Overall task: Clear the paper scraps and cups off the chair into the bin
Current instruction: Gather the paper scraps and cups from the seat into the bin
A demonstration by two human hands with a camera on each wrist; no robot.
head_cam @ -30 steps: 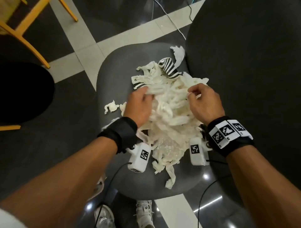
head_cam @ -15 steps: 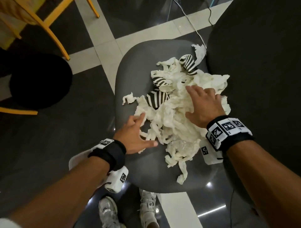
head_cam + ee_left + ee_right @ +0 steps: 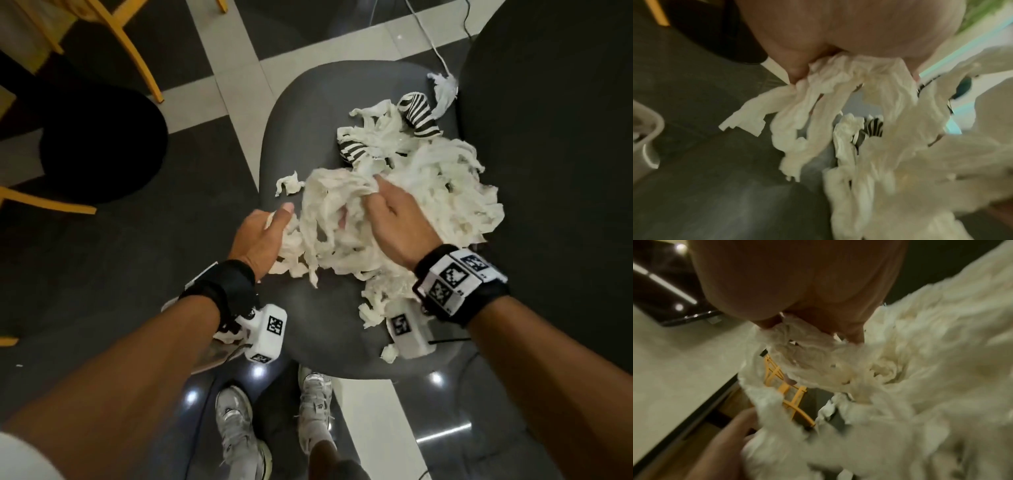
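Both hands' fingers clutch the paper scraps (image 3: 346,219) heaped on the chair (image 3: 301,120)

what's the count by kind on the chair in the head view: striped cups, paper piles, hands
striped cups showing: 2
paper pile: 1
hands, left hand and right hand: 2
total: 5
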